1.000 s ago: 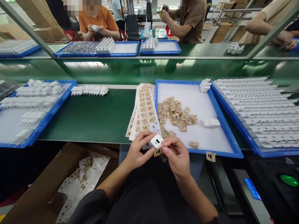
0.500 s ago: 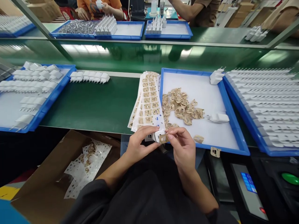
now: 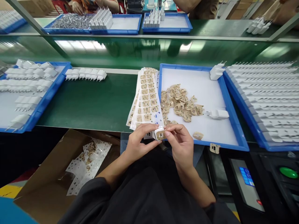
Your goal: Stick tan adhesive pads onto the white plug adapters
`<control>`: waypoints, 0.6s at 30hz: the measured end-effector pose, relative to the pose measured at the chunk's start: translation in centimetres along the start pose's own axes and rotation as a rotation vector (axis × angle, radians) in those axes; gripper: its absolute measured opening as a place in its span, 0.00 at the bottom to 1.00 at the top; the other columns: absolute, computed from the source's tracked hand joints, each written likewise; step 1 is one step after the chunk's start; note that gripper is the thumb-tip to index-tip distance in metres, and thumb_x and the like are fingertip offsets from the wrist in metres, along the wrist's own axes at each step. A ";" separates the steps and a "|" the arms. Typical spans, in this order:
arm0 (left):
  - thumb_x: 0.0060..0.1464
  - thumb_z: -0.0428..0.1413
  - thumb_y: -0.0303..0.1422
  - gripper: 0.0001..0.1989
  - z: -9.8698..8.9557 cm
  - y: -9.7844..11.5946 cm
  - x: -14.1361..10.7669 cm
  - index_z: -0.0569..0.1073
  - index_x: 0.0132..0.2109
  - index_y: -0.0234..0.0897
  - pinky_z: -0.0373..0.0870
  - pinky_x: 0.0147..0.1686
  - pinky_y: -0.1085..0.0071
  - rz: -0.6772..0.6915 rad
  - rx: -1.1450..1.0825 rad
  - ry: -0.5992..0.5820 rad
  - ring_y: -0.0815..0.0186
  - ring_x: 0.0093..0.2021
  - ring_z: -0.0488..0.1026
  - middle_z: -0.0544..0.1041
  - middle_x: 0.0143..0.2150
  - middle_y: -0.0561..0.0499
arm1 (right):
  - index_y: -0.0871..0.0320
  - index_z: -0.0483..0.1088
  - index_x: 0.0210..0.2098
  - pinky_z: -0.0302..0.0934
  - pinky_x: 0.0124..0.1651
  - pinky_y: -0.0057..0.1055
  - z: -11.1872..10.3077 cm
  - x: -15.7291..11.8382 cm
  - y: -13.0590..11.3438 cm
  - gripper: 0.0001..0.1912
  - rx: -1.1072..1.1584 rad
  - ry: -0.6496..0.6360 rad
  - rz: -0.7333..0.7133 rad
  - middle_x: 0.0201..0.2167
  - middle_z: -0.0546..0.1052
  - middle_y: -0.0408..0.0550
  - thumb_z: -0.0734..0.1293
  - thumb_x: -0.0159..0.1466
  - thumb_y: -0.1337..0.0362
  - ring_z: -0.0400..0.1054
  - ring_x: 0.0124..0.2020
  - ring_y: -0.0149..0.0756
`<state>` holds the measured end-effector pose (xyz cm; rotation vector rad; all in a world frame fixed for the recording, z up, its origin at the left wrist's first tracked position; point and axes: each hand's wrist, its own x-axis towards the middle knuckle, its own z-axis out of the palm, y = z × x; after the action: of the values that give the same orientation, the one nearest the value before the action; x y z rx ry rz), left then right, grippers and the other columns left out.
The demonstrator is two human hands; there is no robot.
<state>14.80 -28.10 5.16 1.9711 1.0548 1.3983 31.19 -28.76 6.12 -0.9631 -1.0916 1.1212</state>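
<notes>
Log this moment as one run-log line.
left hand: holds white plug adapter | right hand: fingers at tan sticker against adapter's face | blue tray: heap of tan pieces | beside tray: sticker sheets

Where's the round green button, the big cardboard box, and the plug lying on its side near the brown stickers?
Green button (image 3: pixel 289 172): head view, on the middle of its top.
Cardboard box (image 3: pixel 46 169): head view, on its side wall.
Plug (image 3: pixel 221 114): head view, on its white body.
</notes>
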 end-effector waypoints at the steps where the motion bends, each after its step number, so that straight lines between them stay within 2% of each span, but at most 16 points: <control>1: 0.54 0.66 0.29 0.22 0.0 0.0 0.0 0.73 0.55 0.40 0.75 0.52 0.60 -0.002 0.001 -0.002 0.58 0.51 0.78 0.81 0.49 0.44 | 0.52 0.74 0.38 0.65 0.50 0.34 0.0 0.0 0.0 0.04 -0.003 0.000 0.000 0.37 0.74 0.44 0.70 0.65 0.68 0.70 0.43 0.36; 18: 0.56 0.65 0.30 0.20 0.0 0.2 0.1 0.73 0.54 0.40 0.76 0.50 0.61 0.015 0.051 0.000 0.58 0.50 0.78 0.81 0.47 0.44 | 0.53 0.72 0.38 0.67 0.48 0.33 0.5 -0.2 -0.3 0.03 -0.143 0.026 -0.056 0.36 0.74 0.44 0.70 0.65 0.67 0.70 0.43 0.35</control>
<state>14.88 -28.11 5.42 2.0192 1.0876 1.3923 30.70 -28.99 6.44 -1.0494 -1.1825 0.9926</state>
